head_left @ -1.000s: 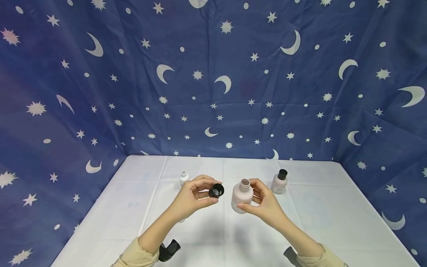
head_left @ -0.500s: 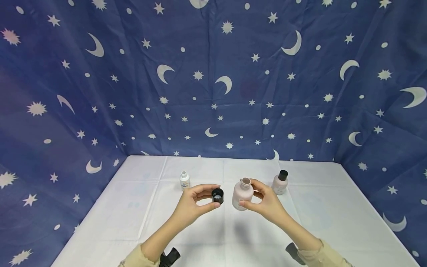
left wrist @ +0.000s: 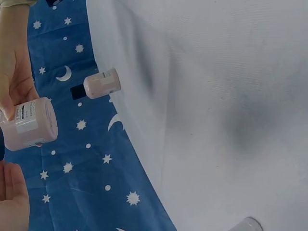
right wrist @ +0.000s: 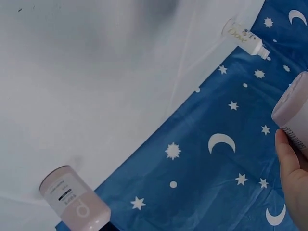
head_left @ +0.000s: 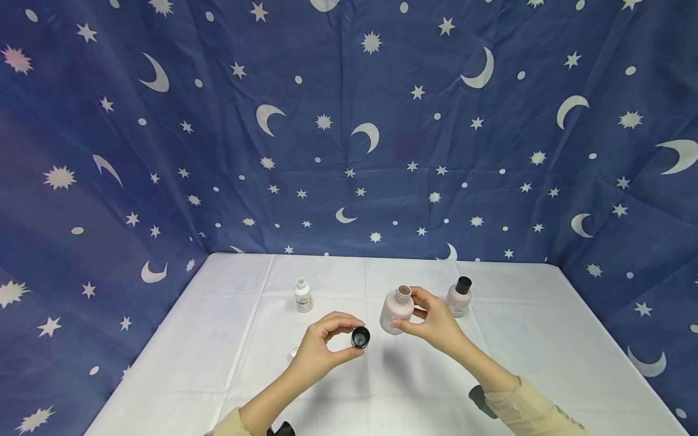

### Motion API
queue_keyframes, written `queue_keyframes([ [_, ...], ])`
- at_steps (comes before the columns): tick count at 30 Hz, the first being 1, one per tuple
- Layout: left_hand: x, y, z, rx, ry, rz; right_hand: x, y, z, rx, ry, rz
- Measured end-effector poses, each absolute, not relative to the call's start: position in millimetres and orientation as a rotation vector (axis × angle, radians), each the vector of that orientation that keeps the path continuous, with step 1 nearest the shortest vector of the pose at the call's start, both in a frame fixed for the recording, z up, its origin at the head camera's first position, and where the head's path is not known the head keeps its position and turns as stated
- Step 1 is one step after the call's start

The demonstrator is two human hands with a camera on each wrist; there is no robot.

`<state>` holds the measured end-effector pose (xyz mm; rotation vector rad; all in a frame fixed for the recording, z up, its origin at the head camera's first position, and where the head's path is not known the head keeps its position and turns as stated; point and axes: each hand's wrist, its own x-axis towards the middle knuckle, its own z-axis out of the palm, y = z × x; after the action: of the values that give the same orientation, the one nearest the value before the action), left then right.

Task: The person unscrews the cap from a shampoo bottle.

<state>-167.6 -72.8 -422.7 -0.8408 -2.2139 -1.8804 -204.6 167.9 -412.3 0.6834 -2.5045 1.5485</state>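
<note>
My left hand (head_left: 322,351) pinches a black screw cap (head_left: 360,337) between thumb and fingers, its hollow side facing the head camera. My right hand (head_left: 438,324) grips a pale pink bottle (head_left: 395,312) whose neck is bare and uncapped. The bottle is above the table, tilted slightly, and the cap is apart from it, lower and to the left. The left wrist view shows the label of the held bottle (left wrist: 31,122), the right fingers around it and part of the left hand (left wrist: 13,199). In the right wrist view, only the base end of that bottle (right wrist: 294,108) shows.
A second pink bottle (head_left: 459,298) with a black cap stands behind my right hand. An uncapped small white bottle (head_left: 303,297) stands at the back left. A small white round thing (head_left: 294,351) is partly hidden by my left hand. White cloth (head_left: 523,339) covers the table.
My left hand has moved down with the black cap, away from the bottle neck, uncovering the white bottle. My right hand has lifted the pink bottle slightly and tilted it a little.
</note>
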Motion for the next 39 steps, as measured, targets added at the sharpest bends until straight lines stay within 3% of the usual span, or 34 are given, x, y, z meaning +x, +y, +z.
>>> queue_keyframes([
  [27, -168.5, -58.9, -452.8, -0.869, -2.349, -2.034, -261.8, 171.1, -437.9, 0.869, -2.534, 1.311],
  [39, -181.1, -49.1, -458.9, -0.666, -2.427, -2.028, -284.0, 167.5, -447.0, 0.884, -2.656, 1.313],
])
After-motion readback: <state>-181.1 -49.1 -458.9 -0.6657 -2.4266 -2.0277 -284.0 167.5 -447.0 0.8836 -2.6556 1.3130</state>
